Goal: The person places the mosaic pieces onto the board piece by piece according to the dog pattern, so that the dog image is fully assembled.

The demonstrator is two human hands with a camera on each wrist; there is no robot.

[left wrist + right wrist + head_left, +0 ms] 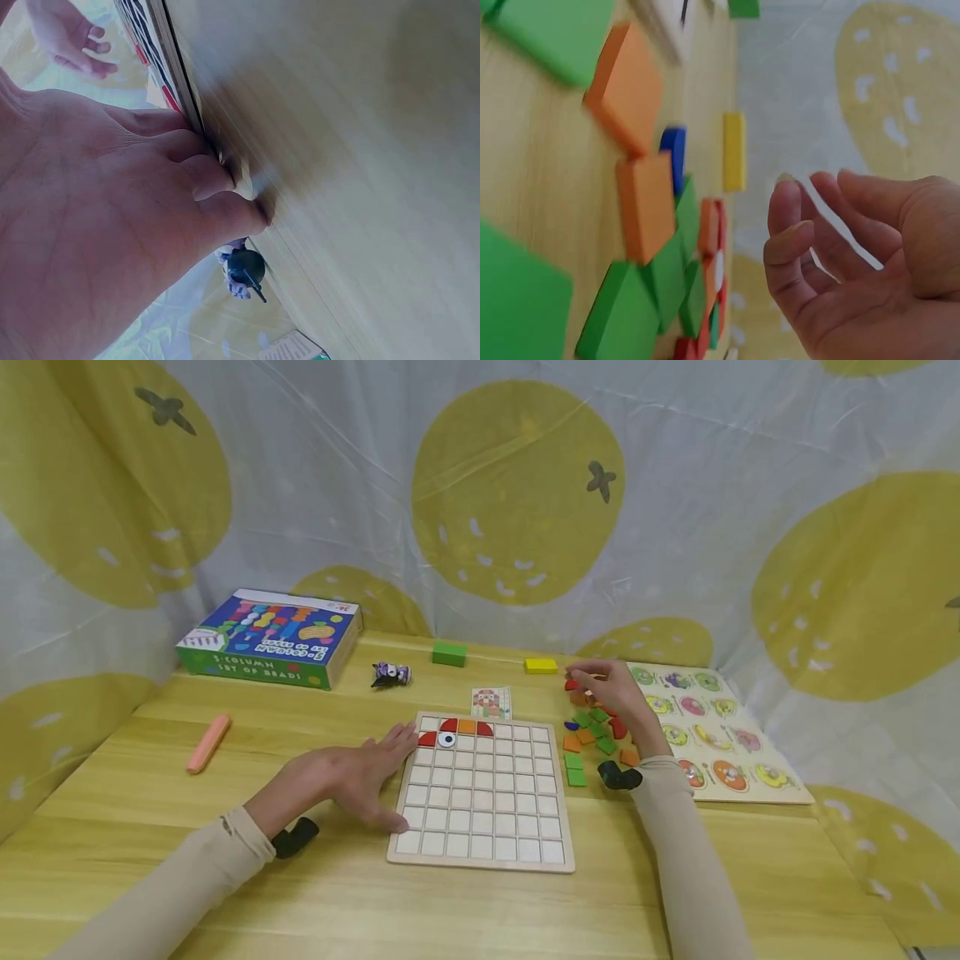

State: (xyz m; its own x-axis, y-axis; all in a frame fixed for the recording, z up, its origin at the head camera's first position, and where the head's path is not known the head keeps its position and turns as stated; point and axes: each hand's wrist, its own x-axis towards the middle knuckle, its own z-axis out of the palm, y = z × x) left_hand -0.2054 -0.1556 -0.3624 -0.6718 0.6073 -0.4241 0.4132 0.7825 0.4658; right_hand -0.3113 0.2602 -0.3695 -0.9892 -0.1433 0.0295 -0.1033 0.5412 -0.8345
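Note:
A wooden grid board (483, 852) lies in front of me, with red, orange and eye tiles (457, 732) in its top-left squares. My left hand (378, 772) rests flat on the table, its straight fingers (217, 180) pressing against the board's left edge (180, 90). To the right of the board is a pile of orange, green and red tiles (592, 735). Over the far end of that pile hovers my right hand (592, 681). In the right wrist view this hand (817, 225) has loosely curled fingers and holds nothing, beside orange tiles (626, 86) and green tiles (622, 315).
A pattern card (491, 702) lies behind the board. Further back are a green block (449, 653), a yellow block (541, 666), a small toy (390, 674) and a bead-set box (270, 637). A pink stick (208, 742) lies at the left, a peg puzzle (712, 735) at the right.

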